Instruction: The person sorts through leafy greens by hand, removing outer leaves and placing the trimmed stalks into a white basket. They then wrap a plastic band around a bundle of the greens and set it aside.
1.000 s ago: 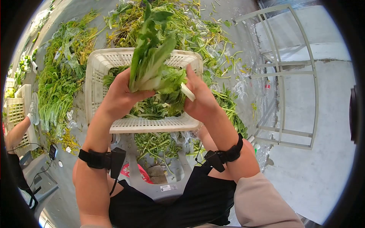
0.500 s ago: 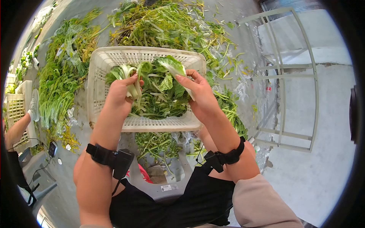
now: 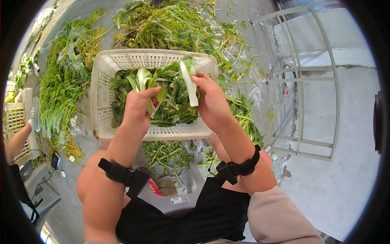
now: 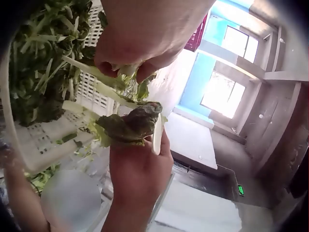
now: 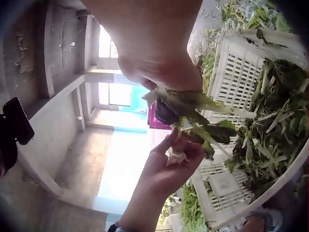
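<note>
My left hand grips a small bunch of leafy greens by its pale stalks, over the left half of a white plastic basket. Between the thumb and fingers of my right hand is a single leaf with a broad white stalk, its green tip pointing away from me. Cut greens fill the basket floor below both hands. In the left wrist view the leaf's dark green blade folds over near the right hand's fingers. The right wrist view shows the left hand curled round the stalks.
Heaps of discarded greens lie on the floor beyond the basket and to its left. A metal frame stands at the right. Another person's arm reaches toward a second basket at the far left.
The large leafy bunch, earlier raised with its leaves upward, came down with its stalks pointing away. The right hand's leaf has swung upright, and the left hand has shifted slightly right.
</note>
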{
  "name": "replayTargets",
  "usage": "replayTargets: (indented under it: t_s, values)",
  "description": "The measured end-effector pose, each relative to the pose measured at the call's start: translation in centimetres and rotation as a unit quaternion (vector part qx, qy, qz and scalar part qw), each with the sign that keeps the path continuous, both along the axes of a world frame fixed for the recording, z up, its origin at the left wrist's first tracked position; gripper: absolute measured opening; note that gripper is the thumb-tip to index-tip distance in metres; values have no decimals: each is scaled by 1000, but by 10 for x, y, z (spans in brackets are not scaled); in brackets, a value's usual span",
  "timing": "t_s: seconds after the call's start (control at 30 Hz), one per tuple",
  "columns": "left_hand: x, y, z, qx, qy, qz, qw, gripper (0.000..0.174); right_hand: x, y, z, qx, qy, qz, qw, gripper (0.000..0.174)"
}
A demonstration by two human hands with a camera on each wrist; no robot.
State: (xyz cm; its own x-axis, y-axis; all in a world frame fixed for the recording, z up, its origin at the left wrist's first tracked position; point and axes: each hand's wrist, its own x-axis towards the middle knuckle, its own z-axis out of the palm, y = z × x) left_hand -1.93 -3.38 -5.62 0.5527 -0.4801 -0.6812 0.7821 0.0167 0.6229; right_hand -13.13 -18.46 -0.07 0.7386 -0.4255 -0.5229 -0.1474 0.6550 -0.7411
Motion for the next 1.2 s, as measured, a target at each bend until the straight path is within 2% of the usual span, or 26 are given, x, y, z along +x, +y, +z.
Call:
replayTargets:
  t_s: [0.03, 0.17, 0.23, 0.37, 0.43, 0.67, 0.73, 0.87, 0.93, 1.2]
  values:
    - [1, 1, -1, -19, 7, 0, 1000, 13, 0, 0, 1, -29, 14, -2, 999, 19]
    - [3, -2, 14, -50, 55, 38, 997, 11, -2, -2, 1, -21, 33, 18, 999, 16]
    - [1, -4, 23, -65, 20, 13, 998, 12, -1, -1, -8, -106, -9, 25, 994, 21]
    - [-5, -8, 30, -101, -2, -12, 995, 13, -3, 1, -7, -116, -15, 27, 993, 22]
    - [-6, -8, 25, -147, -31, -36, 988, 16, -3, 2, -5, -158, 0, 53, 986, 17]
    - [-3, -5, 22, -143, -10, -50, 988, 20, -1, 5, -8, -178, -11, 86, 980, 21]
    - [-4, -6, 25, -143, -8, -42, 989, 19, 0, 5, -9, -184, 20, 115, 976, 23]
    - [-4, -6, 25, -127, -21, -21, 991, 19, 1, 9, -9, -168, 19, 114, 979, 25]
    - [-3, -6, 22, -119, -31, -18, 992, 20, 1, 12, -7, -199, 8, 128, 971, 26]
    - [-4, -5, 19, -93, -34, 13, 995, 19, 2, 14, -14, -166, 39, 98, 980, 23]
